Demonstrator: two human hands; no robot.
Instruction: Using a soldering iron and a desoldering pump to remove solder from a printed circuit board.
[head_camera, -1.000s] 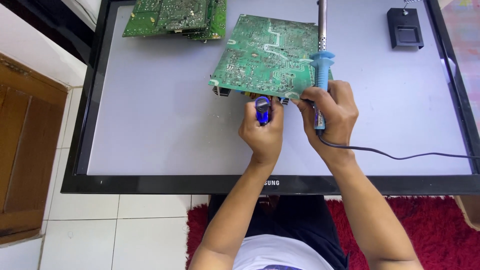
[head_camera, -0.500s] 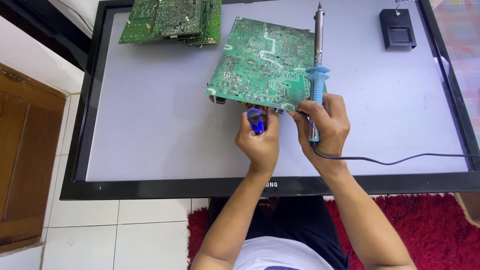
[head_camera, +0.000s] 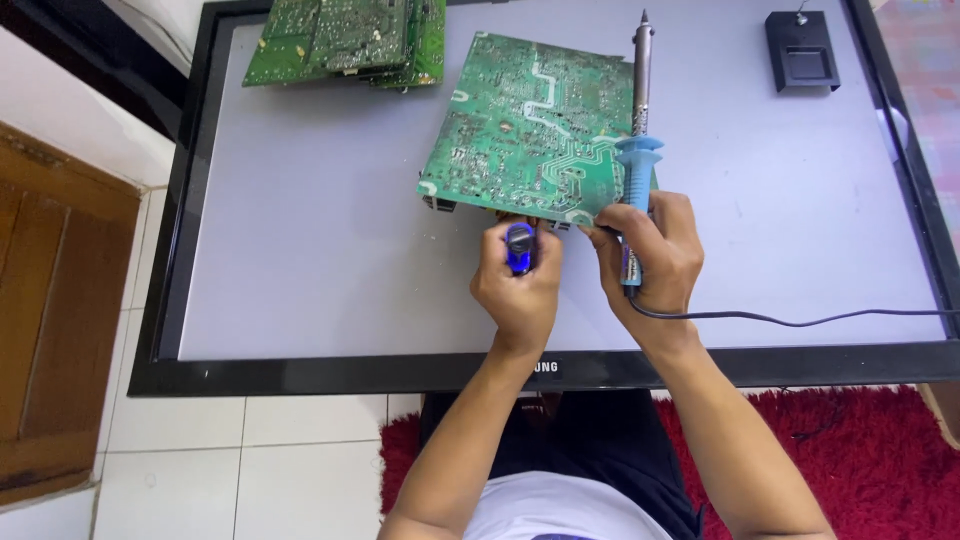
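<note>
The person's left hand is closed in a fist around a small blue tool, its rounded end poking up out of the grip, right at the near edge of a green circuit board. The right hand is wrapped around the light-blue handle of a soldering iron — its metal shaft points away from the person and lies over the right side of the board, while its fingers also touch the board's near right corner. A black cord runs from the handle's lower end off to the right. The board lies tilted, solder side up, on the pale screen of a flat television laid face up on the floor and serving as a table. A stack of other green boards sits at the screen's far left, well apart, and a small black box rests near the far right corner. A red rug lies under the person — white tiles to the left.
</note>
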